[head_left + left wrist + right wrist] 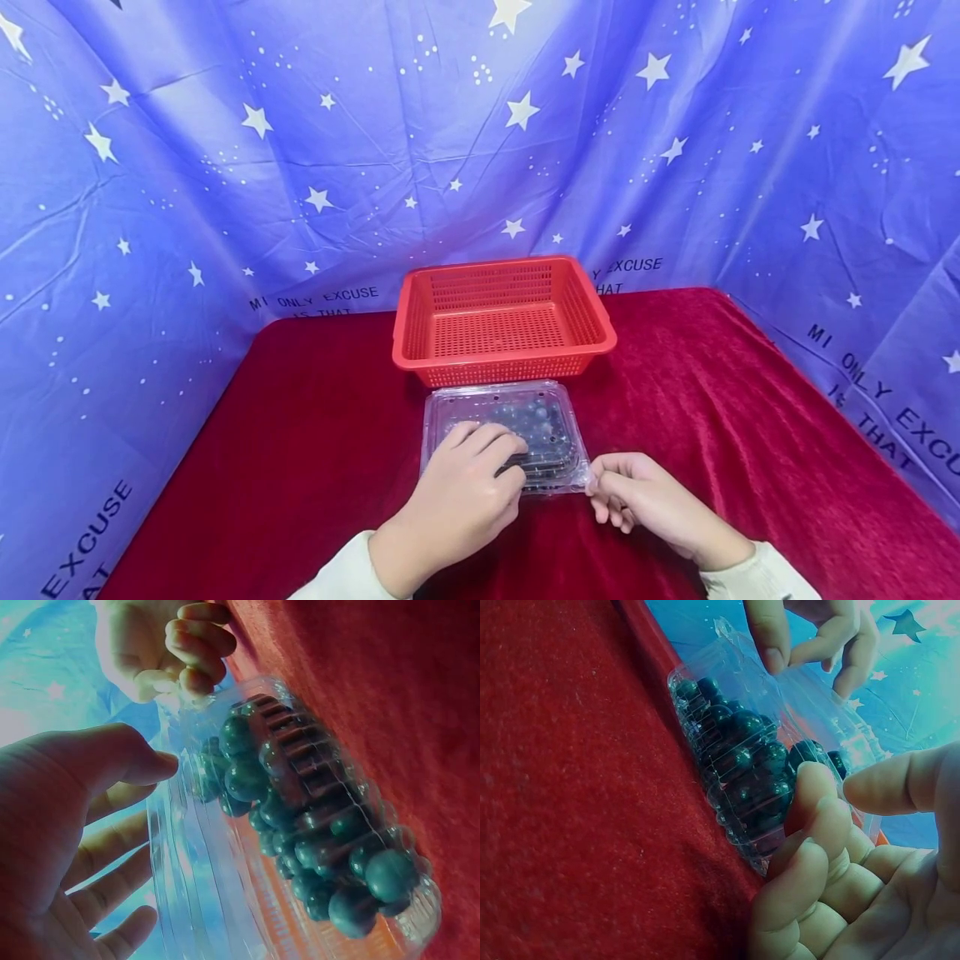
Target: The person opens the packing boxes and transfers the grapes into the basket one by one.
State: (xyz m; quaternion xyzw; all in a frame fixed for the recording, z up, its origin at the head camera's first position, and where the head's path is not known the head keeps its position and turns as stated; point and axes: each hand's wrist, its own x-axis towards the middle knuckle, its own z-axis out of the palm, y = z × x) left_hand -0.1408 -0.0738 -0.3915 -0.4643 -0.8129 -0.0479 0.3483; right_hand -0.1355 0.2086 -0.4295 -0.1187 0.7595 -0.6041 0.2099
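A clear plastic clamshell box (551, 421) lies on the red cloth, holding dark round fruit (247, 776) that shows through its sides. Across the left part of its lid my left hand (468, 483) rests, fingers spread over the top and thumb near the front edge. In the left wrist view those fingers (112, 877) look fairly straight against the plastic. My right hand (637, 496) pinches the near right corner of the box between thumb and forefinger. The other right-hand fingers (795, 892) curl below that corner.
Just behind the box stands a red perforated plastic basket (506, 362), with nothing visible inside. Dark red velvet cloth (300, 450) covers the table. A blue curtain with white stars (375, 150) hangs around the back and sides.
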